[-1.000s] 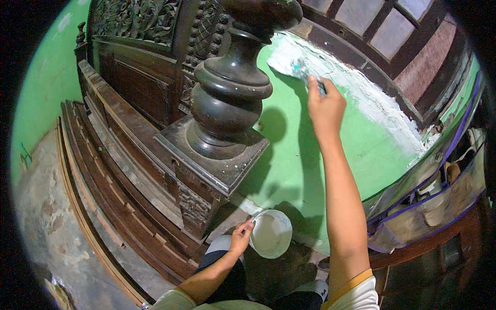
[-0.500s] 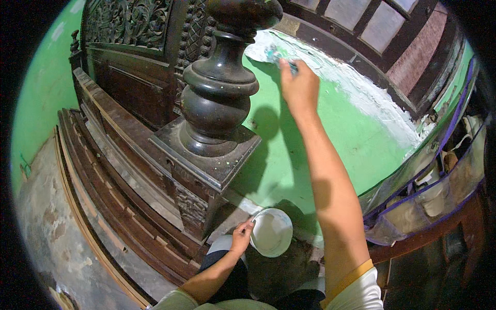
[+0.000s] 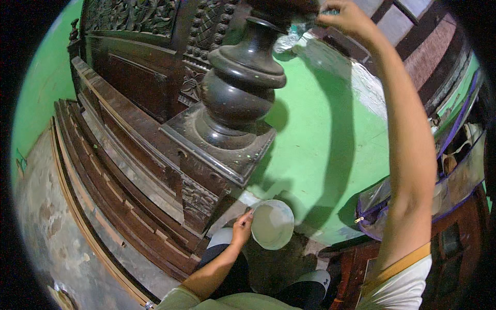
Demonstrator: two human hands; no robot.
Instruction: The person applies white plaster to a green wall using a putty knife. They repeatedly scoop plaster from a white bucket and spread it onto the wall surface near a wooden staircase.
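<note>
My right hand [image 3: 347, 19] is raised high against the green wall [image 3: 330, 134], next to the top of a dark turned wooden post [image 3: 243, 88]. Its fingers are closed on a small tool with a bluish handle, mostly hidden; earlier frames show it working a pale patch [image 3: 361, 72] on the wall. Down low, my left hand [image 3: 242, 227] grips the rim of a round white bowl [image 3: 272, 224] holding pale paste. The bowl hangs above my dark trousers.
Carved dark wooden furniture [image 3: 134, 77] with stepped mouldings fills the left. A worn grey floor [image 3: 46, 227] lies beyond it. At the right, a clear plastic sheet with purple trim [image 3: 454, 170] covers a wooden cabinet [image 3: 454, 248].
My right hand has moved left and up along the pale patch toward the top of the post. The view has tilted so the post looks larger. The bowl stays held in place.
</note>
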